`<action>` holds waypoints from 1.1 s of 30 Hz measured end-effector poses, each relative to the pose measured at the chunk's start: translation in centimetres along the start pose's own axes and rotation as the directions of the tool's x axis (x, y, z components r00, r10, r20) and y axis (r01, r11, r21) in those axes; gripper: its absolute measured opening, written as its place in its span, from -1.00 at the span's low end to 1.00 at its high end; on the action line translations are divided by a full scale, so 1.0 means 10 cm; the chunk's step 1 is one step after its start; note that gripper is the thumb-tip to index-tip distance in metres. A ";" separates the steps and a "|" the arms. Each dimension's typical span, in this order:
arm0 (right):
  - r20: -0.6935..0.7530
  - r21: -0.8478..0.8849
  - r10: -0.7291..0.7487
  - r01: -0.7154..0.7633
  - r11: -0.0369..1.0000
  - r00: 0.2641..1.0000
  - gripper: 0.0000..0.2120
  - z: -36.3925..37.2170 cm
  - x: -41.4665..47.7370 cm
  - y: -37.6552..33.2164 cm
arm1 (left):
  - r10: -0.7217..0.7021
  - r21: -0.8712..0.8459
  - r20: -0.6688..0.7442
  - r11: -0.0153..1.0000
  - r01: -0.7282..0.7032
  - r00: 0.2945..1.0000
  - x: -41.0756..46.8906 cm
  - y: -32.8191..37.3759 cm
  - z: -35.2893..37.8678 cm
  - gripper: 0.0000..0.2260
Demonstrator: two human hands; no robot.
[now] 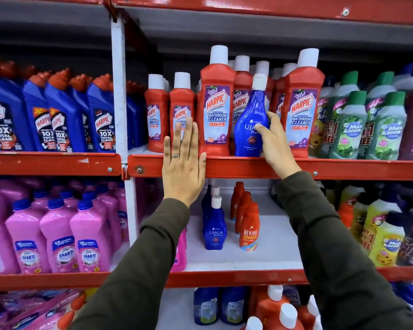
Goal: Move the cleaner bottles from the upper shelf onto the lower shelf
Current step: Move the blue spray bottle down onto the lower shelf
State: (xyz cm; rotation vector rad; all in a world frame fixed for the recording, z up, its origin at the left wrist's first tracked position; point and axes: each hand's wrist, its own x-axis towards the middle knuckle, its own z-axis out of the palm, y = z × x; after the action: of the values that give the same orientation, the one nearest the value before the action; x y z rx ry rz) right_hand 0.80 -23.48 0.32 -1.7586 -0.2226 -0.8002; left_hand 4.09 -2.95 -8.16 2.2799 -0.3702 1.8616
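A blue Ujala bottle [248,120] with a white cap stands at the front of the upper shelf [248,166], between red Harpic bathroom cleaner bottles [216,108]. My right hand [275,141] grips its right side, thumb across the label. My left hand [184,160] is flat with fingers together, raised in front of the upper shelf's red edge and a small red Harpic bottle [182,101]; it holds nothing. On the lower shelf [272,253] stand a row of blue Ujala bottles [214,231] and a row of red Revive bottles [249,225].
Blue Harpic bottles [57,117] fill the upper left bay and green Max Kleen bottles [367,125] the upper right. Pink Shakti bottles [57,239] stand at lower left, yellow Max Kleen bottles [386,234] at lower right. White shelf surface shows around the Ujala and Revive rows.
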 end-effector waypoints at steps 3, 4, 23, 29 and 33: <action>-0.051 0.066 -0.038 0.041 0.997 0.998 -0.56 -0.03 0.01 -0.06 | 0.004 0.000 0.002 1.000 -0.004 1.000 0.01 0.00 0.00 -0.46; -0.056 0.075 -0.045 0.050 0.996 0.997 -0.56 -0.04 0.00 -0.09 | 0.006 0.004 0.004 1.000 -0.006 1.000 0.00 0.00 -0.01 -0.46; 0.057 0.261 -0.055 0.039 0.965 0.997 -0.60 0.34 -1.23 0.33 | -0.071 -0.086 0.039 0.994 0.074 0.997 -0.70 -0.03 -0.07 -0.46; 0.109 0.177 0.021 -0.040 0.983 0.994 -0.61 0.57 -1.68 0.92 | -0.108 -0.103 0.114 0.987 0.119 0.988 -1.36 -0.12 0.05 -0.36; 0.157 0.099 0.063 -0.079 0.992 0.986 -0.60 0.62 -1.92 1.20 | -0.148 -0.103 0.187 0.980 0.169 0.971 -1.81 -0.20 0.14 -0.38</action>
State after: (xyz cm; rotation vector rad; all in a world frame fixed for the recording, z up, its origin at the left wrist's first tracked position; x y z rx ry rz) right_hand -4.83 -17.43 -21.61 -1.7196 -0.2980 -0.5917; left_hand 2.57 0.01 -26.15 2.3273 -0.3036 1.5238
